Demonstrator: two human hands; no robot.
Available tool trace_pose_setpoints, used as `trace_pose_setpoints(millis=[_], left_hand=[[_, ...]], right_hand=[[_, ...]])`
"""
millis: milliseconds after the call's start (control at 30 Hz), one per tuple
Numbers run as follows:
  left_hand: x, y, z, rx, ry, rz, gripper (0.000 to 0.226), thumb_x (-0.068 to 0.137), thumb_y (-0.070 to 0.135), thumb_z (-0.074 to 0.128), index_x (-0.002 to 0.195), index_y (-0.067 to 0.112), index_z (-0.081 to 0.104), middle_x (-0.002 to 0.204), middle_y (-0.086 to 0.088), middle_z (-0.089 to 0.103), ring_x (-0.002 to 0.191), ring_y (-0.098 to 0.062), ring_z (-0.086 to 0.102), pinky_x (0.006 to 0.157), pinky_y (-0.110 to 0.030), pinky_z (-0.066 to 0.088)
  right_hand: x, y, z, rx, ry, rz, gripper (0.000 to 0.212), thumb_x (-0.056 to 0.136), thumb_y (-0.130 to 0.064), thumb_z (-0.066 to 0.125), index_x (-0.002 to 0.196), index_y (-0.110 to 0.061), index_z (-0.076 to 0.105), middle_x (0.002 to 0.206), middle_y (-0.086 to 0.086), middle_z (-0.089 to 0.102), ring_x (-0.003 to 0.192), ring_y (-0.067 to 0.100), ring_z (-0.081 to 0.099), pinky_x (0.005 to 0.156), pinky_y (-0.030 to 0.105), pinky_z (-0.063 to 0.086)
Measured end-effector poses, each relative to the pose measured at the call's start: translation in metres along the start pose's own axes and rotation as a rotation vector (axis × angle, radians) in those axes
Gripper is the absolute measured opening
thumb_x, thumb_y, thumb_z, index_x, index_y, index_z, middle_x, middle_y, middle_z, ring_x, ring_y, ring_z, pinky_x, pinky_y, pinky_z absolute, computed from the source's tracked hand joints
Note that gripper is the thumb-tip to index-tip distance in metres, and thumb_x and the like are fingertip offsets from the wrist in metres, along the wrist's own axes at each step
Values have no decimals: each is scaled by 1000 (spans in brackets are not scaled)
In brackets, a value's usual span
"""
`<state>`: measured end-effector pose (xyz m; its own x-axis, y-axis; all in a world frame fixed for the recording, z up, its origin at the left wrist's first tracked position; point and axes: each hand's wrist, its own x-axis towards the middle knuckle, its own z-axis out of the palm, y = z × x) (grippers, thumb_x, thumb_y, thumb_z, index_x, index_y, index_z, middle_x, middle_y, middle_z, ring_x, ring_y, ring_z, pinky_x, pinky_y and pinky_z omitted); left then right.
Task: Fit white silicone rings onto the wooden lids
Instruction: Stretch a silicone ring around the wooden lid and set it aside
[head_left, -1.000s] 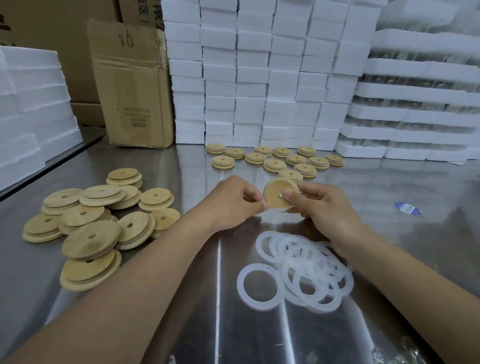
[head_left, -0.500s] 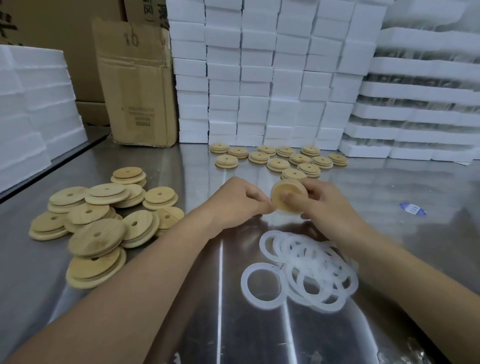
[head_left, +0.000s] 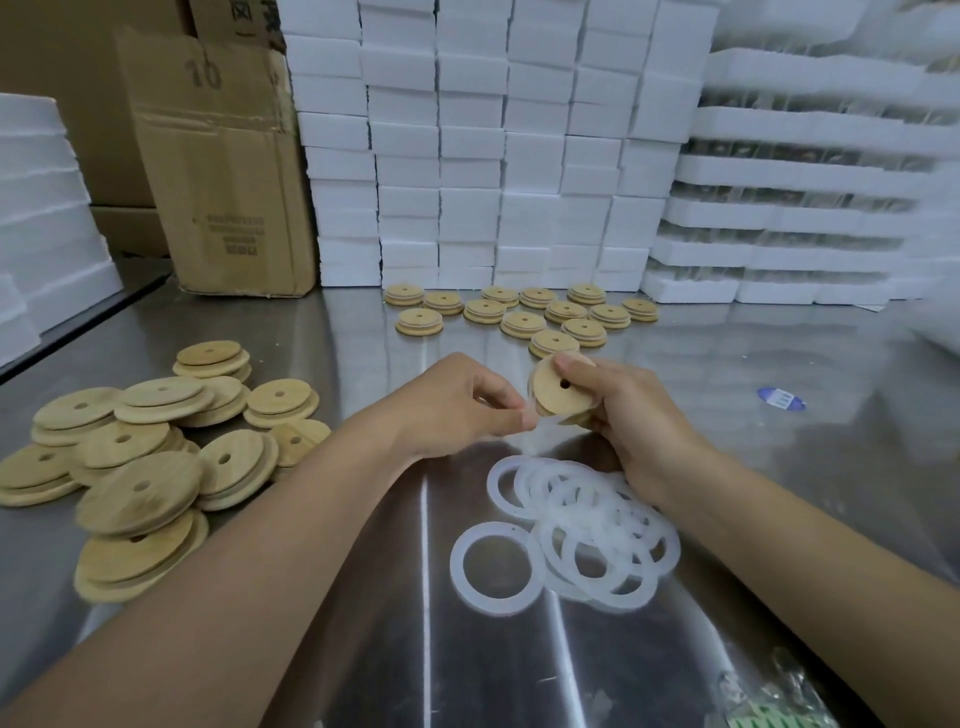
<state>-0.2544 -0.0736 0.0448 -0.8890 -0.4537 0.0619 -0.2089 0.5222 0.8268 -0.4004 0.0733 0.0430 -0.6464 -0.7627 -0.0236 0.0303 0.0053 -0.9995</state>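
Observation:
My right hand grips a round wooden lid with a small centre hole, held tilted above the steel table. My left hand pinches at the lid's lower left edge, where a thin white silicone ring shows faintly. A loose heap of white silicone rings lies just below the hands. Bare wooden lids are piled on the left. Several lids sit in rows at the back.
White foam blocks are stacked along the back and right, more foam at far left. A cardboard box stands at back left. A blue-and-white sticker lies right. A plastic bag sits at the near edge.
The lid has tipped from facing me to showing its holed face toward the left. My left hand's fingers have shifted to its lower edge. The camera moved closer and slightly down.

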Motion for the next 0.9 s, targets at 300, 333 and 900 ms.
trace_pose_setpoints(millis=[300,333,900], left_hand=[[-1,2,4,-264,88,-172,16,94,32,77,92,19,87,92,8,83,94,-5,77,83,-17,48],[-1,3,5,-256,87,-177,16,92,32,79,90,18,87,91,7,83,94,-7,77,88,-21,51],[-5,-6,-2,-281,-33,-69,20,81,45,89,93,29,87,102,7,83,97,-3,76,86,-16,50]], right_hand=[[-3,1,2,-153,-24,-167,27,97,-40,72,109,-18,82,110,10,79,96,19,68,86,34,52],[-4,2,3,-165,-32,-174,26,96,-40,73,108,-18,83,109,9,79,95,19,68,85,33,53],[1,-5,-8,-61,-84,-33,29,93,-43,78,107,-18,84,105,3,81,88,11,69,80,29,51]])
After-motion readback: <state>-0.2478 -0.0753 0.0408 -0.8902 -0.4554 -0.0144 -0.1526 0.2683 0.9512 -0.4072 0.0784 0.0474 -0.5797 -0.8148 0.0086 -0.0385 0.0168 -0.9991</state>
